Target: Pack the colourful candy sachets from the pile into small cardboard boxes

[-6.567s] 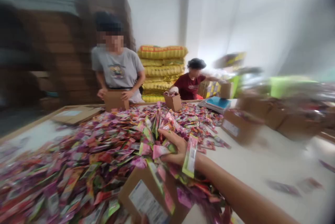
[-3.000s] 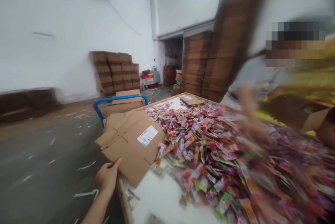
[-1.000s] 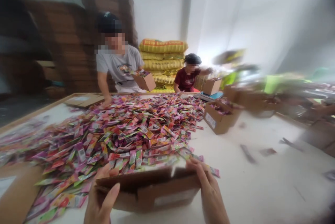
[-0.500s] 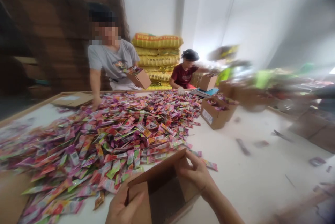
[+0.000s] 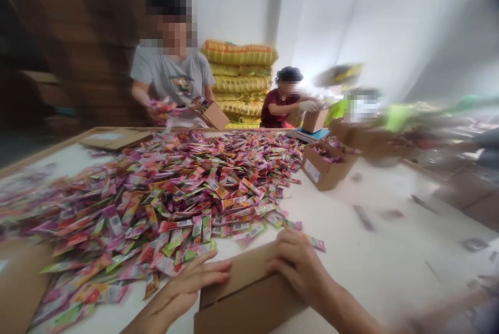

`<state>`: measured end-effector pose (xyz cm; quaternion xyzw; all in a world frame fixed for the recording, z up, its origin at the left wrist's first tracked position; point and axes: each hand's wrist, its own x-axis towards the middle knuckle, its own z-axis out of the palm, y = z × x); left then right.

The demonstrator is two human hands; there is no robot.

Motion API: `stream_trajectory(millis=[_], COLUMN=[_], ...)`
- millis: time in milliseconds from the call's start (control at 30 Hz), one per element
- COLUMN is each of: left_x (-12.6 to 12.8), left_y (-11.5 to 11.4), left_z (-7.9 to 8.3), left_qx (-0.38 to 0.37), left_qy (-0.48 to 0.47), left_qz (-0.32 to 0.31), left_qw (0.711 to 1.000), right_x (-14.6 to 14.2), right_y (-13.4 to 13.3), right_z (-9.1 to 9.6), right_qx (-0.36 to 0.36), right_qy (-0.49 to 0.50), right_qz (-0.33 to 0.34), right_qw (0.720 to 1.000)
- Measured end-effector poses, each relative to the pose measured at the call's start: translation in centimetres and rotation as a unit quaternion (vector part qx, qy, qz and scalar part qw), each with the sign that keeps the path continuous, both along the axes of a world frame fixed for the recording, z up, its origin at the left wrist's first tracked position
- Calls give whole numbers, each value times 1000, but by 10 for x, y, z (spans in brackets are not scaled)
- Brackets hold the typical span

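Observation:
A small brown cardboard box point(image 5: 249, 300) is at the near edge of the table, with two panels meeting at a seam on its upper side. My left hand point(image 5: 191, 284) lies on its left end, fingers stretched out flat. At the right end, my right hand point(image 5: 302, 269) grips the box with its fingers curled over the edge. The inside of the box is hidden. Just beyond my hands spreads a large heap of small colourful sachets point(image 5: 187, 193), mostly pink, purple, red and green.
Two co-workers, one in a grey shirt point(image 5: 175, 81) and one in dark red point(image 5: 275, 107), are across the table point(image 5: 335, 266). A filled carton point(image 5: 325, 167) stands at right. Flat cardboard point(image 5: 111, 139) lies far left; another cardboard piece point(image 5: 23, 282) is near left.
The box showed its open inside before; now panels cover it. My left hand has flattened onto it. The grey-shirted co-worker has lifted a handful of sachets from the heap.

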<state>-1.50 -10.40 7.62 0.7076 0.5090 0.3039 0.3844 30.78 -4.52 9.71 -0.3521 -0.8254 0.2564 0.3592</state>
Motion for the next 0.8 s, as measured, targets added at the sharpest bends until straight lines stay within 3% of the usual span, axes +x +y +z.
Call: stream_trajectory(millis=[133, 267, 433, 533, 600, 667, 700, 767, 800], left_x=[43, 85, 93, 96, 91, 72, 56, 18, -1], left_y=[4, 12, 13, 10, 5, -6, -12, -23, -24], left_z=[16, 9, -8, -9, -6, -2, 0, 1, 0], left_qx=[108, 129, 161, 186, 155, 106, 85, 60, 55], left_qy=[171, 280, 291, 338, 356, 340, 310, 189, 88], left_qz=[1, -5, -101, -136, -126, -80, -22, 168, 288], left_qw=[979, 951, 938, 913, 913, 931, 947, 966, 952], right_x=[-5, -15, -31, -29, -14, 11, 26, 60, 78], right_y=[-9, -16, -20, -18, -6, 20, 37, 75, 94], right_z=[-11, -26, -53, -41, -26, -18, -20, -39, -53], right_qx=[-7, 59, 170, 188, 106, -46, -120, -221, -254], right_qy=[0, -102, -183, -186, -154, -55, 12, 126, 156], right_qz=[87, 46, 7, 25, 97, 119, 79, -66, -142], right_qw=[996, 992, 968, 964, 978, 990, 990, 965, 944])
